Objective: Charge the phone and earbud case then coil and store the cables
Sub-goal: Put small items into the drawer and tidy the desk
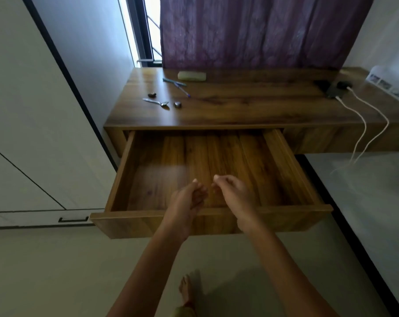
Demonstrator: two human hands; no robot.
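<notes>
A dark phone (334, 91) lies at the far right of the wooden desk (239, 106), with a small black earbud case (343, 84) beside it. A white cable (363, 124) is plugged into each, and both cables hang over the desk's front edge toward the right. The desk's drawer (148, 219) stands pulled out, its wooden floor bare. My left hand (189, 200) and my right hand (232, 193) hover close together over the drawer's front, fingers loosely curled, holding nothing that I can see.
On the desk's left lie a spoon (156, 102), two pens (178, 84), two small dark objects (177, 104) and a pale oblong case (191, 75). A purple curtain (262, 30) hangs behind. A white wardrobe (22, 133) stands left, a bed (365, 191) right.
</notes>
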